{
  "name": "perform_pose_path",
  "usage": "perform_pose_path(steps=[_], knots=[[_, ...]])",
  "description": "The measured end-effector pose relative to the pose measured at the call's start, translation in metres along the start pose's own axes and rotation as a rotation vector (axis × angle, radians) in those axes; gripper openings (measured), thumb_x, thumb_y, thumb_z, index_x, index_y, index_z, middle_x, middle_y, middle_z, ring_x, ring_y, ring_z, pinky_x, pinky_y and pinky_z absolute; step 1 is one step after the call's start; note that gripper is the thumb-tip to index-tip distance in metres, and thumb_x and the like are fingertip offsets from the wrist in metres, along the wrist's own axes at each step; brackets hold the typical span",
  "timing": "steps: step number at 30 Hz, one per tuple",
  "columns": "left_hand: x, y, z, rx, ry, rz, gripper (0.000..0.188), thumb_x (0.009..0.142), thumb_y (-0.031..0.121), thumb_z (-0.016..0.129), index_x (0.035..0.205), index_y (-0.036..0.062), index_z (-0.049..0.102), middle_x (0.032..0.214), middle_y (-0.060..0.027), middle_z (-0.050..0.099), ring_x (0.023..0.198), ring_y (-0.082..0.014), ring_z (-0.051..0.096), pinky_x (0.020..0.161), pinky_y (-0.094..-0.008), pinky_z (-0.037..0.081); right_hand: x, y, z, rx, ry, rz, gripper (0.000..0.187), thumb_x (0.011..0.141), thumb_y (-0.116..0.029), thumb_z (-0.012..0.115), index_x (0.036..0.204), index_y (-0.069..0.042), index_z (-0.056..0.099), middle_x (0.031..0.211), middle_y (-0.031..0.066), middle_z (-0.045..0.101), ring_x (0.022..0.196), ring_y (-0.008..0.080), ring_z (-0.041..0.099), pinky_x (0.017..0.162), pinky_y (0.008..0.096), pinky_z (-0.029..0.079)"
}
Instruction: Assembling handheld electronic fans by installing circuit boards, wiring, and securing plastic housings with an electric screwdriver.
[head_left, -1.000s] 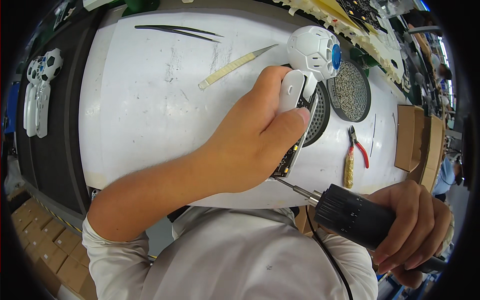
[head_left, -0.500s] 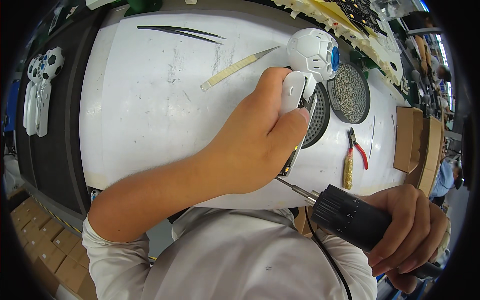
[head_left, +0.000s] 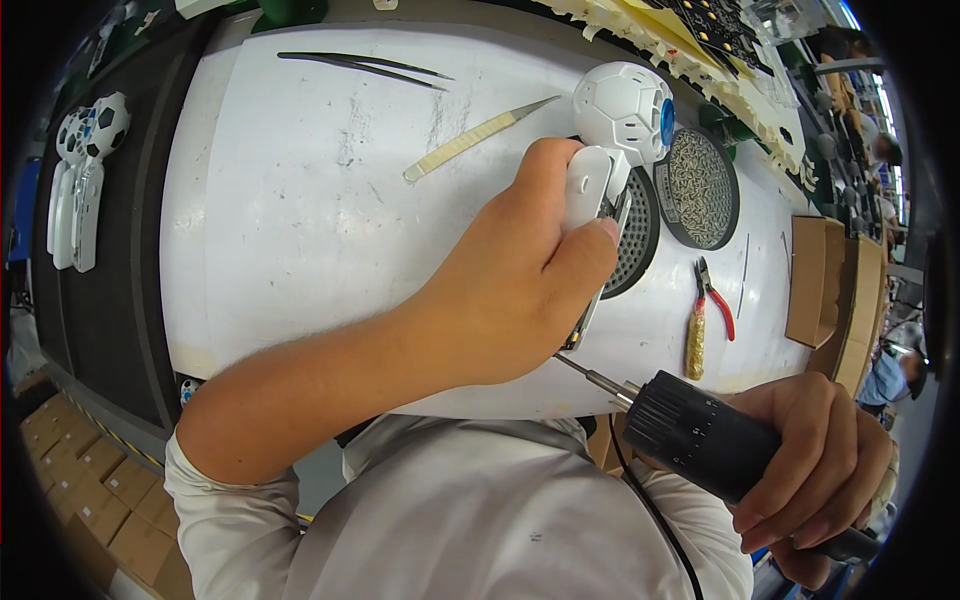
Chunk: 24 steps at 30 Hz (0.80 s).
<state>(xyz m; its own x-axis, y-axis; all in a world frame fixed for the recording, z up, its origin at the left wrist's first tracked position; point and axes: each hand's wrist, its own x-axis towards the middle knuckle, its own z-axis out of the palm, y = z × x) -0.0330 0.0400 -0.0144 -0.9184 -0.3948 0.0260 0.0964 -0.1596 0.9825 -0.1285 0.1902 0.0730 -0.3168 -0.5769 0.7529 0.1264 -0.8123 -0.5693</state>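
Observation:
My left hand (head_left: 530,265) is closed around the handle of a white plastic device with a football-shaped head (head_left: 612,112) and a blue round part on its side. The handle's lower end shows an open side with dark parts inside, partly hidden by my fingers. My right hand (head_left: 815,465) grips a black electric screwdriver (head_left: 700,435) with a cable. Its thin bit points at the lower end of the handle; whether the tip touches a screw I cannot tell. Beside the device lie a dish of small screws (head_left: 700,190) and a black perforated dish (head_left: 632,240), half covered by the handle.
Black tweezers (head_left: 365,68) and tape-wrapped tweezers (head_left: 475,140) lie on the white table sheet (head_left: 290,230). Red-handled cutters (head_left: 705,315) rest at right, near an open cardboard box (head_left: 817,280). On the dark belt (head_left: 110,330) at left lie similar football-headed devices (head_left: 85,185).
The device in my left hand has tilted slightly, its open side turned a little more away. The screwdriver stays almost in place.

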Motion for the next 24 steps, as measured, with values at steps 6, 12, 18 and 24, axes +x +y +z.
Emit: perform_pose_path(steps=[6,12,18,24], knots=[[0.0,-0.001,0.0,-0.002,-0.004,-0.001,0.043,0.094,0.017,0.049,0.125,-0.0082,0.033,0.087,-0.0232,0.06,0.079,-0.0312,0.061,0.071,-0.0419,0.047,0.0,0.0,0.002,-0.008,0.01,0.009,0.025,0.085,-0.018,0.073,0.081,-0.009,0.051,0.078,0.0014,0.055,0.052,0.0119,0.056,0.05,0.0229,0.053],[-0.001,0.001,0.0,0.005,-0.004,-0.01,0.043,0.094,0.016,0.049,0.126,-0.0085,0.032,0.087,-0.0226,0.06,0.077,-0.0302,0.061,0.07,-0.0418,0.047,-0.001,-0.003,-0.004,-0.005,0.023,-0.029,0.026,0.081,-0.016,0.076,0.08,-0.007,0.052,0.074,0.0037,0.057,0.05,0.0135,0.059,0.047,0.0244,0.054],[-0.001,-0.003,0.002,0.011,0.008,0.011,0.043,0.094,0.016,0.049,0.125,-0.0081,0.032,0.086,-0.0216,0.06,0.075,-0.0289,0.06,0.069,-0.0414,0.047,-0.002,-0.002,0.002,-0.055,0.009,0.036,0.022,0.085,-0.016,0.073,0.083,-0.008,0.052,0.078,0.0018,0.055,0.051,0.0114,0.056,0.048,0.0221,0.053],[-0.001,0.0,0.005,-0.024,0.036,-0.018,0.041,0.094,0.016,0.049,0.126,-0.006,0.033,0.084,-0.0195,0.06,0.072,-0.0264,0.059,0.067,-0.0402,0.046,-0.003,0.005,0.011,-0.039,0.035,-0.016,0.021,0.086,-0.016,0.072,0.084,-0.008,0.053,0.076,0.0021,0.055,0.05,0.0112,0.056,0.046,0.0213,0.053]])
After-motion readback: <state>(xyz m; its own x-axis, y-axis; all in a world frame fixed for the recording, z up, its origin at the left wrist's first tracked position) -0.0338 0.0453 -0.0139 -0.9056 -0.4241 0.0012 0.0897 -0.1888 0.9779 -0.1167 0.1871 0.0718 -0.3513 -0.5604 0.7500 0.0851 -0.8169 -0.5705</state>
